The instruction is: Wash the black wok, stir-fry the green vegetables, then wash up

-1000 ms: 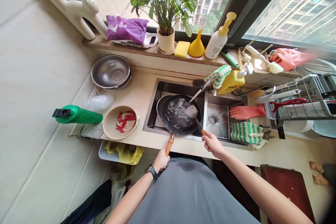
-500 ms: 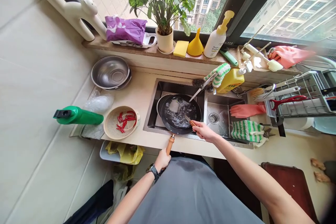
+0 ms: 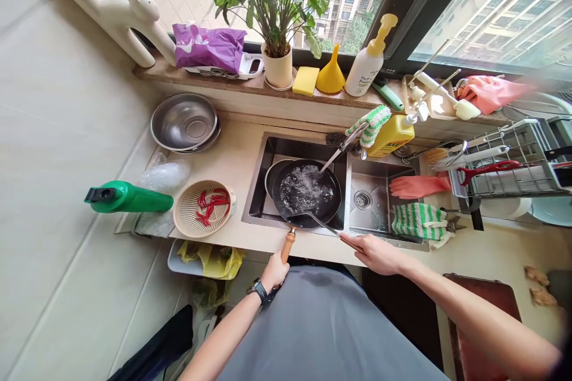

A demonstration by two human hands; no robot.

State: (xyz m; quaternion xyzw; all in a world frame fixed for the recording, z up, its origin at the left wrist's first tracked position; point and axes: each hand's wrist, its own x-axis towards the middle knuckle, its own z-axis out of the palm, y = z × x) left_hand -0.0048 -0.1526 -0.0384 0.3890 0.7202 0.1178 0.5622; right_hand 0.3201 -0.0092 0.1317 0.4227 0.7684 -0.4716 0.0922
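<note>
1. Black frying pan sits in the left basin of the steel sink, holding water, its handle out over the counter.
2. The left hand clenches the wooden handle.
3. The right hand grasps a long metal spatula, its head inside the pan.
4. Pan looks heavy, wet, slippery; take hold at the wooden handle.

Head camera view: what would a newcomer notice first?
The black frying pan sits in the left basin of the sink, its handle gripped by the left hand, while the right hand holds a metal spatula over its rim. Red chilies in a strainer left of the sink stand out, as does the potted plant on the windowsill.
</note>
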